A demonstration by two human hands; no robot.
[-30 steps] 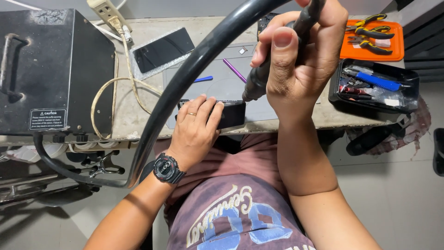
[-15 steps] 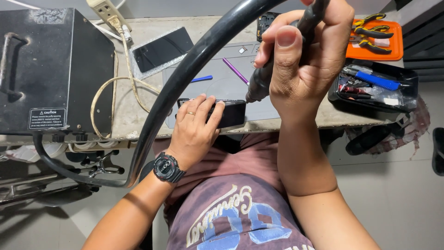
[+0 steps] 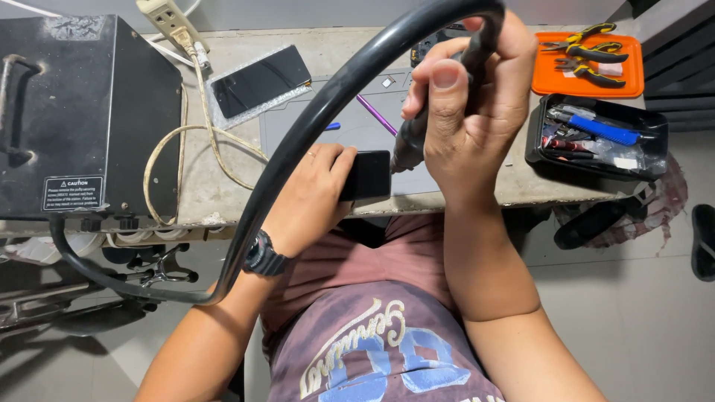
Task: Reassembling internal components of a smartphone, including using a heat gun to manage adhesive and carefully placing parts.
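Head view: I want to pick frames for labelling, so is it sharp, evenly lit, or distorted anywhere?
Head view: soft, even light with faint shadows; the right hand and thick black hose loom large from wide-angle closeness; the dark phone under the left hand stays sharp; mild glare on the wrapped screen.

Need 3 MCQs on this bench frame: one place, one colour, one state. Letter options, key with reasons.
1. Where is the orange tray?
A. Far right of the bench
B. On the floor
C. On top of the black box

2. What colour is the thick hose?
A. White
B. Black
C. Orange

3. What is the right hand doing?
A. Resting flat on the bench
B. Hanging empty
C. Gripping the hose-fed tool

Key: 1 A, it sits by the pliers at the bench's right end. 2 B, it is black along its whole arc. 3 C, its fingers wrap the handle while the left hand steadies a small black device.
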